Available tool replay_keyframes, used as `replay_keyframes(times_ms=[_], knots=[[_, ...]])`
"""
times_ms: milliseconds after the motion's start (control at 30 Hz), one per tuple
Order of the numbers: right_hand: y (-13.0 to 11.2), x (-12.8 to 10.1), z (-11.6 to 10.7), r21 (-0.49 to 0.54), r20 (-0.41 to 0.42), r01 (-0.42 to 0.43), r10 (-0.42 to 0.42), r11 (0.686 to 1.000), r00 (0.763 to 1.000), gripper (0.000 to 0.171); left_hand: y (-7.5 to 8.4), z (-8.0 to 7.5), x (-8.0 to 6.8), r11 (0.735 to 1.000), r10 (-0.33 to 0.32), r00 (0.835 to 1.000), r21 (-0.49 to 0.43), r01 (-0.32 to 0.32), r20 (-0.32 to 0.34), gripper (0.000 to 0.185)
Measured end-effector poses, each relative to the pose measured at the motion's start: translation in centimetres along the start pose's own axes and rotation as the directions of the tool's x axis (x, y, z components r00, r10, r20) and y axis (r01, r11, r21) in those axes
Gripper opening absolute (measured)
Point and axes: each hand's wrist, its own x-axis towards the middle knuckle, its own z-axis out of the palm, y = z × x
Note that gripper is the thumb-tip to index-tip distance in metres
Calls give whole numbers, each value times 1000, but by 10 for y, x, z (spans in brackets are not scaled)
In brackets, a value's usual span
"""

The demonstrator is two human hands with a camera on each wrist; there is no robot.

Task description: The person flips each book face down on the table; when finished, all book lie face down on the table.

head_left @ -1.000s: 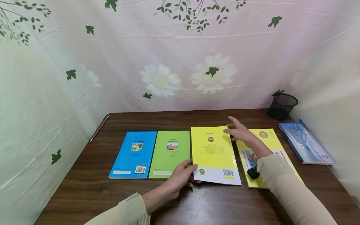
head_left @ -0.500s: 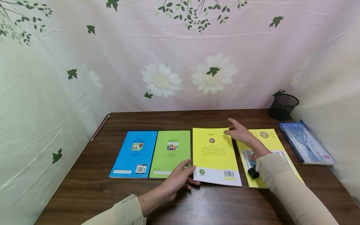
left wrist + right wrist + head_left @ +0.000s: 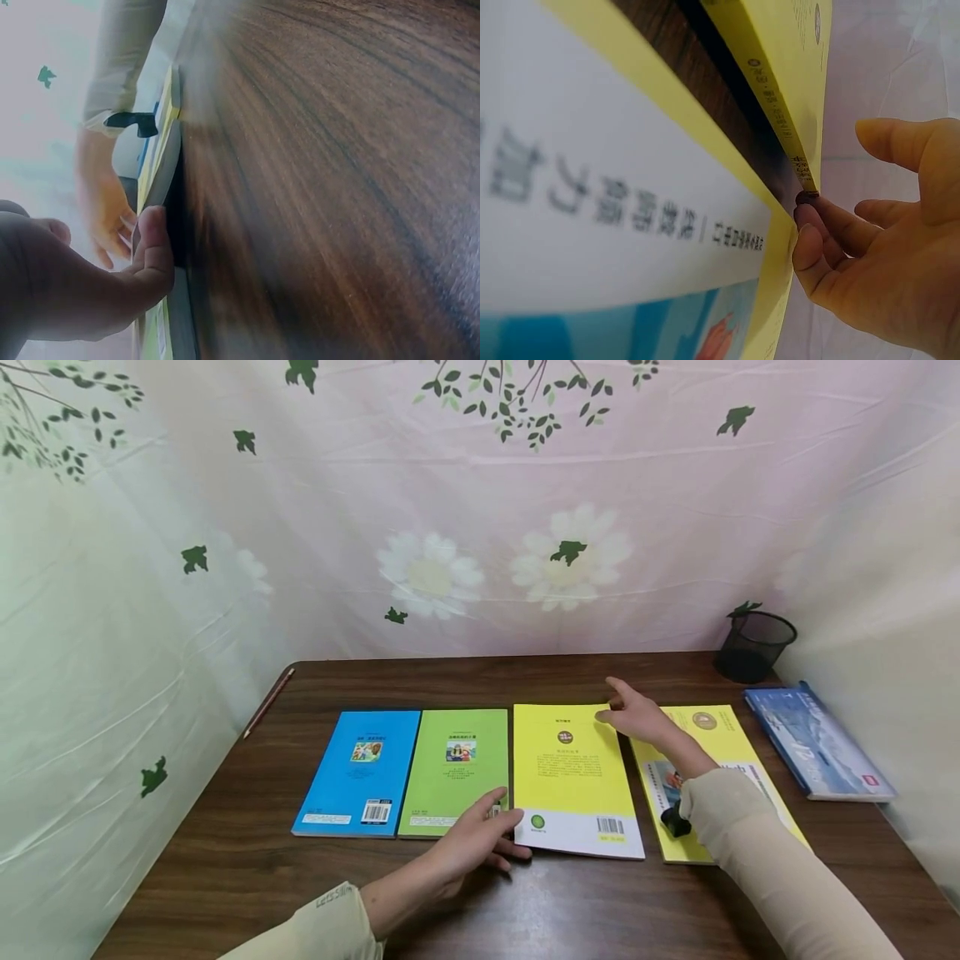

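Note:
A yellow book with a white lower band lies back cover up. My left hand touches its near left corner, with the thumb at the left edge and the fingers low by the near edge. That edge stands slightly above the table in the left wrist view, where a left finger meets it. At the far right corner is my right hand. In the right wrist view, its curved fingertips touch the book's spine, while the thumb stands apart from the cover.
Left of it lie a green book and a blue book. A second yellow book lies under my right forearm; a blue-white book is farther right. A mesh pen cup and a pencil stand and lie near the table edges.
The held-up yellow book has sunk slightly and shifted a little toward me. My left hand has drawn slightly left and down; the right hand has come slightly nearer with the book.

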Motion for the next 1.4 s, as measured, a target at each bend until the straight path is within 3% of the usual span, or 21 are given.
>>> replay_keyframes(times_ms=[300,600,767,900,1133,1400], knots=[[2,-3,-1,3,15,18,-18,1000,1000,83,3,0,-4,1000,29,998,-2,-28,54,76],[1,-6,-4,-3,20,39,-39,999,999,84,2,-1,-10,997,71,996,11,-71,52,67],[1,-9,-9,-1,33,41,-41,999,999,83,4,-5,-14,997,78,996,-9,-77,37,53],[-1,-10,-12,25,49,22,-23,999,999,83,4,-8,-14,999,40,998,-7,-39,57,42],[0,-6,-10,73,99,-26,19,997,995,81,-5,0,-12,998,-66,982,32,62,178,31],[1,-7,-6,79,118,-36,26,996,993,80,-9,7,-7,996,-94,981,21,92,171,30]])
